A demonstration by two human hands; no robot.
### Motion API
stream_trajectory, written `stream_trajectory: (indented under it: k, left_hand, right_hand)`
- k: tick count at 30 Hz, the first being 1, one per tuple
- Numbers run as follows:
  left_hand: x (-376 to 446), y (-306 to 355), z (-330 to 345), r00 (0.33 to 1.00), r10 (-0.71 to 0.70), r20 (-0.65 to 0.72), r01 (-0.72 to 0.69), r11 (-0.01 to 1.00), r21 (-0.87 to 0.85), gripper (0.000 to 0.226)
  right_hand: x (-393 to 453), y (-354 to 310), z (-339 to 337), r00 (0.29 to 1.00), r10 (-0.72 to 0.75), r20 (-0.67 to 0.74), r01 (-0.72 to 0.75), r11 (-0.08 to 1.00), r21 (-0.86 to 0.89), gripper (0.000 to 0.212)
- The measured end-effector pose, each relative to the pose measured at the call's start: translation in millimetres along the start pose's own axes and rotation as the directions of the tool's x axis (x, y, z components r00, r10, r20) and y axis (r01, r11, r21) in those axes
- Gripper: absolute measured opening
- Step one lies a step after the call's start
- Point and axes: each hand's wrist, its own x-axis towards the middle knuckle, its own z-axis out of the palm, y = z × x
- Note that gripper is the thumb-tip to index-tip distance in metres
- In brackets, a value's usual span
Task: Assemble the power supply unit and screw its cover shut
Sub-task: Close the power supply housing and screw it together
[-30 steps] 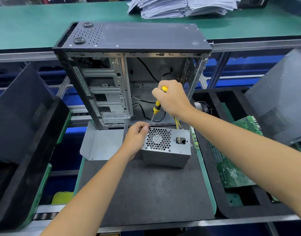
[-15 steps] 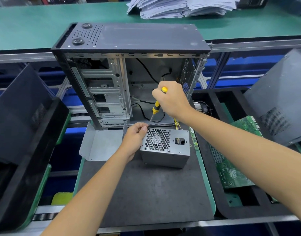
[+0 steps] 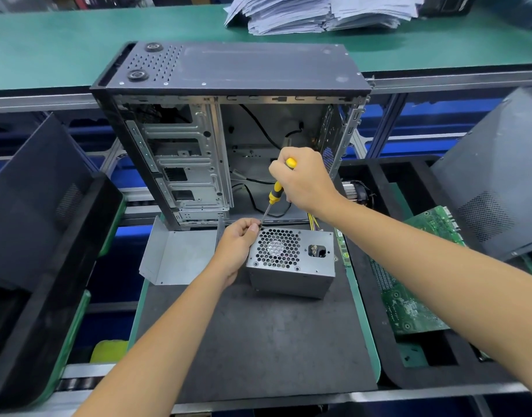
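Observation:
The grey power supply unit point(image 3: 292, 266) sits on the black mat point(image 3: 258, 335), its fan grille and socket facing up. My right hand point(image 3: 304, 179) grips a yellow-and-black screwdriver point(image 3: 275, 195), whose tip meets the unit's top left corner. My left hand point(image 3: 237, 245) pinches at that same corner beside the tip; whatever sits between the fingertips is too small to see. Yellow wires point(image 3: 313, 225) come out behind the unit.
An open black computer case point(image 3: 228, 121) stands right behind the unit. A bent grey metal panel point(image 3: 180, 254) lies at its left. A green circuit board point(image 3: 409, 284) rests in the black tray at right. Dark side panels lean at both sides. Paper stacks lie far back.
Hardly anything differs: both hands stay at the unit's top left corner, with the screwdriver held at the same tilt.

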Motion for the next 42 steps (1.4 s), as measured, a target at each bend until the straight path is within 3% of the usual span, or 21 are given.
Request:
stream_trajectory:
  k: [8,15,24,42]
  left_hand:
    - [-5.9,-0.8,-3.7,0.999,0.027,0.04,-0.026,0.999,-0.043,0.011]
    - [-5.7,0.3,-1.2,0.994,0.11,-0.011,-0.109,0.993,0.052,0.013]
    - [-8.1,3.7,-3.7,0.994,0.106,0.042,-0.107,0.994,0.017,0.018]
    - [-7.9,4.4,-8.5,0.992,0.081,0.093,-0.081,0.997,-0.001,0.021]
  right_hand:
    - [-0.6,-1.8,-0.3,1.0,0.005,0.0,-0.005,1.0,0.007,0.026]
    - [-0.6,-2.5,2.0,1.0,-0.007,0.01,0.007,1.0,-0.008,0.029]
    - [1.2,-5.7,2.4,1.0,-0.017,-0.003,0.017,0.998,-0.067,0.03]
    - [1.7,-6.2,-3.7,1.0,0.014,-0.009,-0.014,1.0,0.0,0.029]
